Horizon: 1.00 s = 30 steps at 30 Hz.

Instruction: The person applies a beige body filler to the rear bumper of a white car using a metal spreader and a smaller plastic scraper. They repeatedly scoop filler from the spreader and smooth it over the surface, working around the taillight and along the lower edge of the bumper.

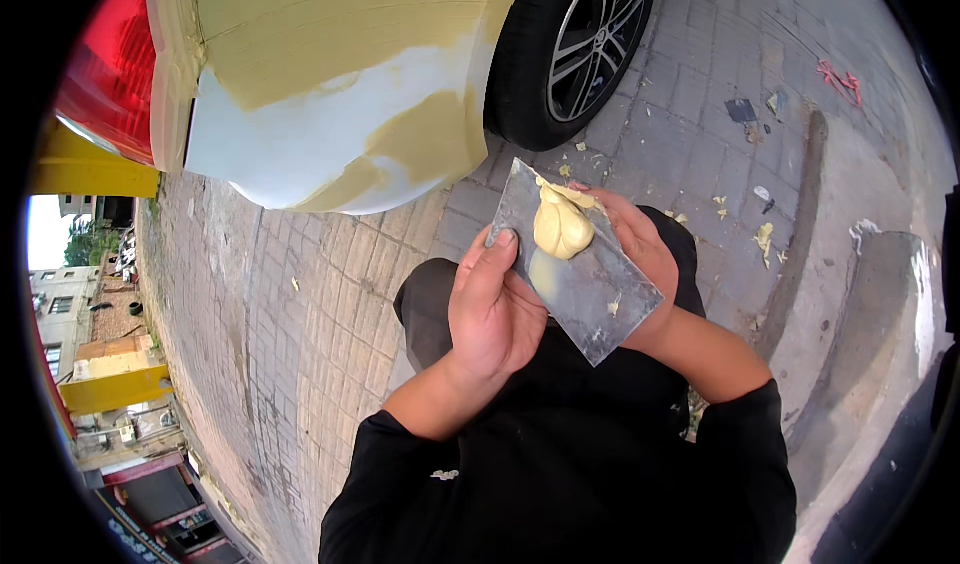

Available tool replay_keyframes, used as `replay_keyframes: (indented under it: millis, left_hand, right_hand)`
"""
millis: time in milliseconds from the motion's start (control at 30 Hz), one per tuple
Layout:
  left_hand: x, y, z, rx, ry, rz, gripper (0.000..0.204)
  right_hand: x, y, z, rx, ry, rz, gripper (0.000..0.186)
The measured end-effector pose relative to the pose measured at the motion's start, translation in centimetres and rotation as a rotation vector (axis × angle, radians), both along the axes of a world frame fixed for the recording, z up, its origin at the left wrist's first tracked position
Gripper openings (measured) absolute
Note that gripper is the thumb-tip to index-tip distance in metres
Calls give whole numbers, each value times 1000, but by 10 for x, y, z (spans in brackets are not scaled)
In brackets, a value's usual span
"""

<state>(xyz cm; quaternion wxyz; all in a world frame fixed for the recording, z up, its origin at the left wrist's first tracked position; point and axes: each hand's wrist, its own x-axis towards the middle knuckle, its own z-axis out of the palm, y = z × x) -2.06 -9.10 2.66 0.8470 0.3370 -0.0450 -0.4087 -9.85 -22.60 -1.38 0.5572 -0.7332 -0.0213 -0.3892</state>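
I hold a thin grey rectangular plate [600, 319] at a slant in front of my lap. A thick, soft lump of pale yellow paste [562, 226] sits on its upper part, with a yellowish smear lower down. My left hand [490, 329] grips the plate's left edge, thumb on top. My right hand [648, 274] is wrapped round the right edge, its fingertips near the paste and partly hidden. Above my hands is a car's rear corner [270, 129], white with tan patches and a pale strip beside the red tail light [115, 79].
A car wheel [590, 44] stands at upper middle on grey paving [350, 274]. A concrete curb [850, 344] runs down the right. Yellowish scraps [764, 239], a dark flake [740, 111] and red strands [840, 81] lie on the ground. Yellow beams [112, 389] and buildings show far left.
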Motion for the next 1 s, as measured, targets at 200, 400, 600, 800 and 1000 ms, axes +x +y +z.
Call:
replay_keyframes:
  millis: [200, 400, 600, 800, 1000]
  left_hand:
    - [9, -11, -4, -103, 24, 73, 32]
    - [25, -27, -5, -150, 8, 155, 29]
    - [56, -7, -33, 29, -82, 319, 30]
    - [67, 32, -79, 232, -80, 340, 30]
    - [63, 49, -90, 285, -93, 295, 33]
  right_hand:
    - [10, -10, 15, 16, 332, 19, 62]
    - [24, -34, -16, -218, 261, 126, 54]
    - [77, -96, -75, 142, 722, 448, 33]
    - [71, -62, -262, 283, 878, 688, 36]
    - [102, -13, -289, -175, 722, 728, 33]
